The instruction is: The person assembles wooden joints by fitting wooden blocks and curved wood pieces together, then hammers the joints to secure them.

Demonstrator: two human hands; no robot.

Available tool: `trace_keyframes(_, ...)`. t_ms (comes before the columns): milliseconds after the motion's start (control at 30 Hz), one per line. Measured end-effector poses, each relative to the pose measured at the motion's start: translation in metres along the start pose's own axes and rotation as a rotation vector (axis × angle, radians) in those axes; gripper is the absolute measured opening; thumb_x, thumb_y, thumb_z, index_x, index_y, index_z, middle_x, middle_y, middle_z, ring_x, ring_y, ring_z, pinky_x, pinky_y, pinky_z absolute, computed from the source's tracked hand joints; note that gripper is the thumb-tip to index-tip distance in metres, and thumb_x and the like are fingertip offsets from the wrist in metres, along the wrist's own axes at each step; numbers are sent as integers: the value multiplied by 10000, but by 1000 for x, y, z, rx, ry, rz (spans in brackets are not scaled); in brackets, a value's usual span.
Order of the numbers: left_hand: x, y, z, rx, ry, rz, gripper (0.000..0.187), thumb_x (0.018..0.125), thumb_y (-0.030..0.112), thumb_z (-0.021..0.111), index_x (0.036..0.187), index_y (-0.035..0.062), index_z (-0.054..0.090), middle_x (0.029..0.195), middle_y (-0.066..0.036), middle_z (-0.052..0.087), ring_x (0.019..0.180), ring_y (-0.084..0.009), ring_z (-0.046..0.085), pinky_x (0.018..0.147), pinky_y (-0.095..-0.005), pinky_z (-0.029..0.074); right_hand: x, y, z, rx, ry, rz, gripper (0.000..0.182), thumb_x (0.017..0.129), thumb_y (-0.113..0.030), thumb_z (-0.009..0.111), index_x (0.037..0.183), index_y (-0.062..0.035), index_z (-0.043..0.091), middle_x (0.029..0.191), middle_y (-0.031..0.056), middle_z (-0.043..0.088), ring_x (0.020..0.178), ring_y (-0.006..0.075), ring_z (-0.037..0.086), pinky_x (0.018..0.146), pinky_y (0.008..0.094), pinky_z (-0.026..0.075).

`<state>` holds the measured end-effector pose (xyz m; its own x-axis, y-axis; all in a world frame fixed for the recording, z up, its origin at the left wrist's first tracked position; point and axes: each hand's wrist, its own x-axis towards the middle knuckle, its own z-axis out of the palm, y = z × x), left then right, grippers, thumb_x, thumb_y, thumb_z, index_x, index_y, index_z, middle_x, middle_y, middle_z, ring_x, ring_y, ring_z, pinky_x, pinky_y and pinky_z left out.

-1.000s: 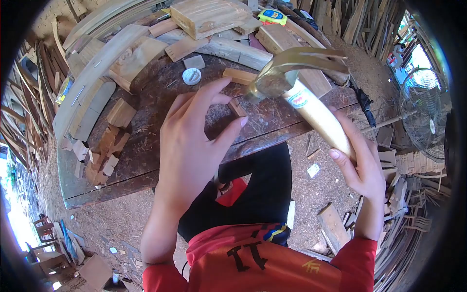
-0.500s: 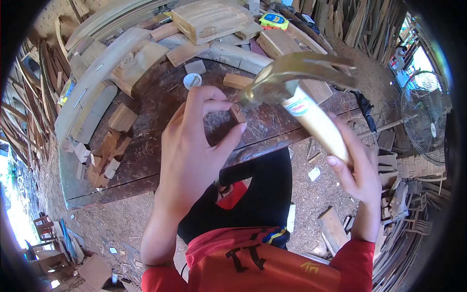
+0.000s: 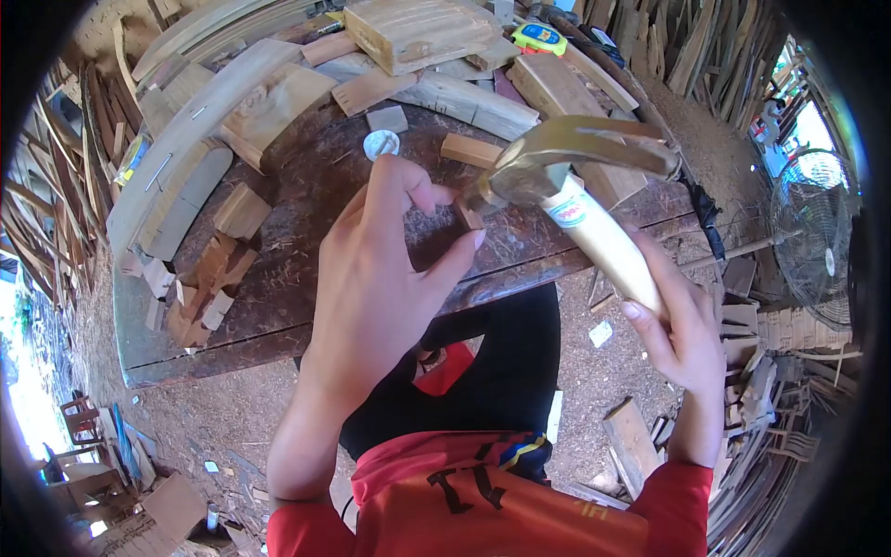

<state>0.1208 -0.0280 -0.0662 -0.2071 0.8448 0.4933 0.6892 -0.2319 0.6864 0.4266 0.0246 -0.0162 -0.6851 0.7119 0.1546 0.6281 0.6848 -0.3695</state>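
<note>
My right hand (image 3: 682,325) is wrapped round the pale handle of a claw hammer (image 3: 534,165). The hammer's striking face is right at a small wooden piece (image 3: 471,219), its claw pointing off to the right. That piece stands over the front part of the dark workbench (image 3: 297,251), pinched between the thumb and fingers of my left hand (image 3: 371,251). A small white cup (image 3: 381,146) is just beyond my left fingers. Close behind the hammer head lies a short wooden block (image 3: 471,150).
A curved wooden piece (image 3: 200,121) with nails in it runs along the bench's left side. Thick boards (image 3: 422,37) and a yellow tape measure (image 3: 538,38) lie at the back. Wood offcuts (image 3: 209,288) sit at left. A fan (image 3: 812,237) stands at right.
The view has shifted slightly, so the bench things sit a little further right. The hammer head has come down closer onto the small wooden piece, still held by my left hand.
</note>
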Motion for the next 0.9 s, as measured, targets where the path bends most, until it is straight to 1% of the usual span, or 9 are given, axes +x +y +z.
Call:
trace_keyframes(133,0,0,-1,-13,-1,10,468,860,94,860,1050,71,432,1044,-147,793,996,-315,779,875,-367,559,-4,5,-3,45,148,-37,658,964,-199,707,1561,-29,490,1524,208,591,1355,394,625,1113,460,498)
trace_keyframes(200,1,1,-1,3,-11,-6,472,861,97,860,1040,72,425,1049,-146,793,1007,-317,780,874,-368,560,-17,14,-1,111,242,68,708,1022,-357,651,1575,19,419,1297,193,619,989,250,602,840,352,486)
trace_keyframes(300,0,2,-2,-9,-20,-20,451,858,99,861,1060,64,460,1061,-141,793,1041,-305,778,885,-366,561,-15,19,12,247,441,51,725,1075,-400,591,1596,29,326,924,98,623,503,33,416,455,194,321)
trace_keyframes(333,0,2,-3,-19,-24,-23,441,857,99,862,1072,60,479,1066,-140,793,1055,-299,777,890,-365,562,-15,19,12,250,441,70,716,1079,-391,588,1596,31,329,927,99,627,511,38,429,460,197,333)
trace_keyframes(467,2,-2,-2,-19,-30,53,463,851,84,852,1225,43,581,1112,-135,793,1100,-266,766,948,-356,551,-14,9,14,250,332,204,654,1015,-289,660,1564,10,468,1492,231,594,1285,330,650,1085,430,490)
trace_keyframes(533,2,0,-4,-48,-72,15,509,852,78,842,1303,41,609,1142,-132,791,1126,-254,757,983,-353,541,-2,1,13,67,267,96,595,991,-164,668,1550,-35,508,1469,237,623,1340,385,638,1116,460,483)
trace_keyframes(633,3,3,-3,-110,-58,-5,518,859,75,828,1328,43,610,1168,-124,790,1146,-254,750,1010,-353,528,4,1,22,-110,263,53,584,994,-132,688,1558,-159,539,1232,192,716,1034,367,752,874,455,594)
trace_keyframes(733,2,3,-1,-111,-46,15,493,857,72,826,1306,43,626,1148,-112,794,1144,-256,748,1014,-354,523,13,-7,24,-249,271,129,607,981,-162,720,1556,-258,552,1022,123,666,812,299,721,708,429,587)
trace_keyframes(900,1,5,-5,41,-27,39,454,854,37,819,1273,34,644,1108,-101,793,1111,-246,755,1011,-351,522,26,-18,29,-495,338,173,625,928,-221,787,1517,-306,595,1034,92,590,777,261,683,643,416,565)
